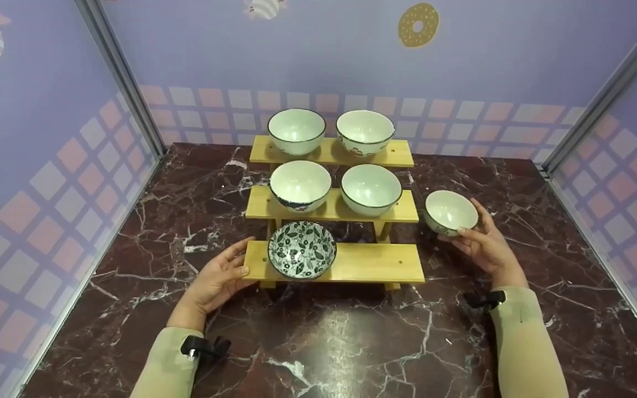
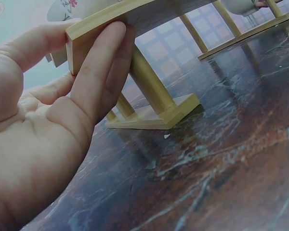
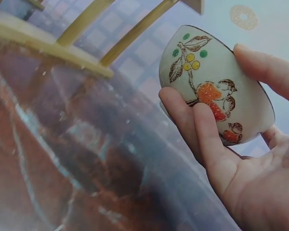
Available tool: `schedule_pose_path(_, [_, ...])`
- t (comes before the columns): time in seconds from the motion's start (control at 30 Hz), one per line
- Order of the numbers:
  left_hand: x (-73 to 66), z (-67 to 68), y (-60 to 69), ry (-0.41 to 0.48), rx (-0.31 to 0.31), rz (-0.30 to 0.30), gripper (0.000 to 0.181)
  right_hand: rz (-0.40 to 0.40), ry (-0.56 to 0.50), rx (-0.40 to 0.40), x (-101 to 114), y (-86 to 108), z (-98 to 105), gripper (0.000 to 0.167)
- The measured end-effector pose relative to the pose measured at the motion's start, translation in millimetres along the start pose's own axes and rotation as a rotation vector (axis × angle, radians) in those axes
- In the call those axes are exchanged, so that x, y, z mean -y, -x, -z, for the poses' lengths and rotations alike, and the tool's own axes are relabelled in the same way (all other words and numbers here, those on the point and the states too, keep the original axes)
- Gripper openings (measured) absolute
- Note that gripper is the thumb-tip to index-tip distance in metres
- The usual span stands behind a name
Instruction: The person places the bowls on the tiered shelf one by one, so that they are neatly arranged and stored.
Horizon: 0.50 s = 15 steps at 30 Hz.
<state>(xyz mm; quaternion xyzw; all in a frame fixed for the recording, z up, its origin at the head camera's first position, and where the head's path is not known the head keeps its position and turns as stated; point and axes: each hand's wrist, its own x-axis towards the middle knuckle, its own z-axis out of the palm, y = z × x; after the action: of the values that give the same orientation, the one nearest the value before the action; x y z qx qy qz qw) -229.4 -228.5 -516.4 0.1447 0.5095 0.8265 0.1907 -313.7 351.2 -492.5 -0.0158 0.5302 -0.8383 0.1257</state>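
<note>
A three-tier wooden stand (image 1: 374, 262) is on the dark marbled table. My left hand (image 1: 216, 279) grips the left end of its lowest shelf, thumb above and fingers beneath, as the left wrist view shows. To the right of the stand, my right hand (image 1: 487, 246) holds a small white bowl (image 1: 451, 213) off the table. In the right wrist view that bowl (image 3: 212, 91) has painted birds, leaves and yellow berries on its outside. A bowl with a dark leaf pattern (image 1: 302, 250) sits on the left of the lowest shelf.
On the middle shelf stand a cream bowl (image 1: 301, 185) and a pale green bowl (image 1: 371, 189). The top shelf bears another pale green bowl (image 1: 296, 131) and a flower-painted white bowl (image 1: 365, 132). Purple panels (image 1: 351, 61) enclose the table (image 1: 351, 342) behind and at both sides.
</note>
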Motion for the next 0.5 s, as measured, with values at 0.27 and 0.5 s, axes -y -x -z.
schedule_pose_path(0.27, [0.0,0.3,0.0,0.006,0.008,-0.005,0.076,0.065,-0.023,0.077,16.9,9.0,-10.4,0.091])
schedule_pose_path(0.5, [0.3,0.2,-0.1,0.005,0.006,-0.006,0.075,0.075,-0.028,0.113,33.2,21.8,-25.7,0.086])
